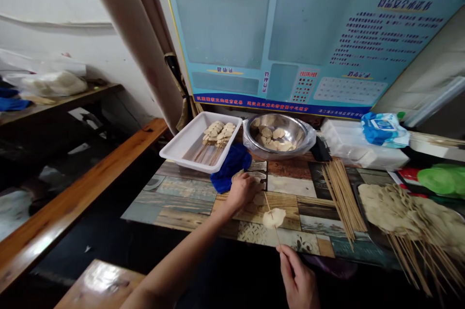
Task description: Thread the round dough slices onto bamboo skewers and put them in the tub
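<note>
Skewer (pixel 278 236) in head view: pinched in right hand (pixel 298 277), one pale slice (pixel 274 218) on it, over the tabletop's (pixel 178 197) front edge. Left hand (pixel 244 190) curled near the tip; can't tell if gripping. I read this as threading; next move calls for steady tip alignment. Open room front-left; blue cloth (pixel 230 168) and steel bowl (pixel 296 149) crowd the back.

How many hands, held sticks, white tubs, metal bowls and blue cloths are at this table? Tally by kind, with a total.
Left hand and right hand: 2
Held stick: 1
White tub: 1
Metal bowl: 1
Blue cloth: 1
Total: 6
</note>
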Motion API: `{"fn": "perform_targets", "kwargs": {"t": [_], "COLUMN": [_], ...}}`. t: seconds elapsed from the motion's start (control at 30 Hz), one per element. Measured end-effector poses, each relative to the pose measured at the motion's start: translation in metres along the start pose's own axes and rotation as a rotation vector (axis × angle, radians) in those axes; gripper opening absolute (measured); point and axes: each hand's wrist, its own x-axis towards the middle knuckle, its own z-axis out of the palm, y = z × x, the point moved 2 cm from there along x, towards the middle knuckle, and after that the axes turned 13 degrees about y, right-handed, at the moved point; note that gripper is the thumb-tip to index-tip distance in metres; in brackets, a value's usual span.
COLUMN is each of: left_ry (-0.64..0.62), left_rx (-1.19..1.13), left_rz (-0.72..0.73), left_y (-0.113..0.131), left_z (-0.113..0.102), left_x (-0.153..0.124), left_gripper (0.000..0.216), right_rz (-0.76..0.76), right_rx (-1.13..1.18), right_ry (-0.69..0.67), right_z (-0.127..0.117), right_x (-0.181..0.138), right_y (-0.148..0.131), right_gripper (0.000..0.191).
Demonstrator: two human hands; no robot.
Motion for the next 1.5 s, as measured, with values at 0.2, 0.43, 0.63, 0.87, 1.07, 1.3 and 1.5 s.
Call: {"fn": "perform_targets", "kwargs": {"t": [0.2,0.43,0.63,0.87,1.07,1.3,1.5], "left_ry": [-0.004,-0.009,-0.057,-0.027,-0.028,-0.127,-0.125], "left_rx": [-0.564,-1.154,-1.242,-1.118,-1.119,-1.326,-1.338], "left_rz": [-0.542,-0.943,-0.838,-0.686,-0.700,-0.942,-0.917], "left_y": [-0.004,0.008,0.017,0.025,0.027,0.026,0.036], "left_z": [-0.021,-0.029,-0.037,-0.041,-0.039,-0.043,-0.042], "left_x": [-0.002,-0.019,-0.024,-0.031,-0.036,-0.035,-0.040], "left_gripper": [0.022,0.030,0.034,0.035,0.040,0.034,0.034], "right_rz": [0.040,0.060,0.073,0.121,0.115,0.059,0.065], "right_rx": [0.053,0.107,0.115,0.086,0.075,0.080,0.088], "right_ry": [-0.038,-0.078,-0.121,-0.169,-0.160,-0.226,-0.127], "right_z": [0.003,0.010,0.015,0.016,0.015,0.010,0.010], "right_x": [0.001,0.010,0.008,0.008,0.012,0.006,0.010], "right_y": [0.001,-0.016,-0.016,-0.015,-0.012,-0.002,-0.009], "right_gripper": [0.026,0.030,0.030,0.034,0.037,0.032,0.035]}}
